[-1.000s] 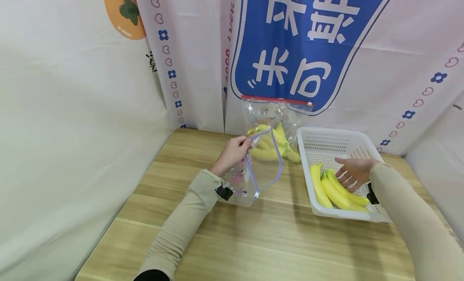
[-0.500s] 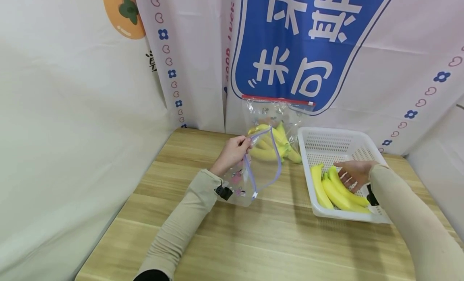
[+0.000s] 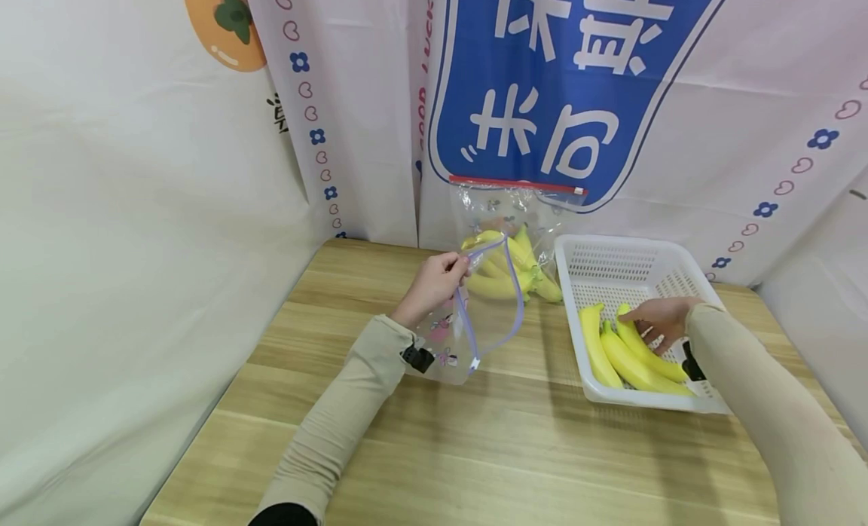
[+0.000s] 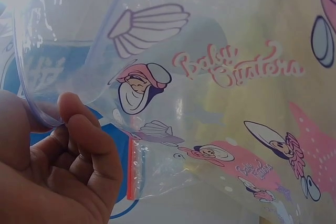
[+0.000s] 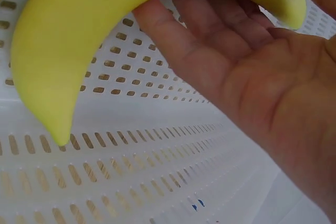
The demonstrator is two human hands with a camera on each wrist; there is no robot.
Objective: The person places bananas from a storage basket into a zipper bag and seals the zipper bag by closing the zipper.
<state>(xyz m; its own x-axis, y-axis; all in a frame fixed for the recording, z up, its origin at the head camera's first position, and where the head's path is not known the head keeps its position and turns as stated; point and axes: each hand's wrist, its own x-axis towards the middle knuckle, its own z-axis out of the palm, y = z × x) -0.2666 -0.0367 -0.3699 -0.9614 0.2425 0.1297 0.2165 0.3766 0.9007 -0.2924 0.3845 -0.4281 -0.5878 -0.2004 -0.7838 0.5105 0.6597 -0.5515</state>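
My left hand (image 3: 432,286) pinches the rim of a clear zip bag (image 3: 444,360) with a purple closure and a white slider. The bag's mouth gapes toward the right. Up close in the left wrist view, thumb and fingers grip the film of this bag (image 4: 236,93), printed with cartoon shells. Inside the white basket, my right hand (image 3: 666,319) holds the rightmost yellow banana (image 3: 644,353). The right wrist view has the fingers passing behind this banana (image 5: 79,35), the thumb at its end. Two more bananas, a left one (image 3: 597,353) and a middle one (image 3: 629,364), lie beside it.
The perforated white basket (image 3: 576,360) stands at the right of the wooden table (image 3: 475,451). Behind the held bag, a second clear bag (image 3: 468,202) with a red closure leans against the printed curtain (image 3: 380,134), with several bananas (image 3: 498,287) in it.
My right hand has moved slightly left and closed its fingers around the rightmost banana. The left hand and the bag have stayed nearly still.
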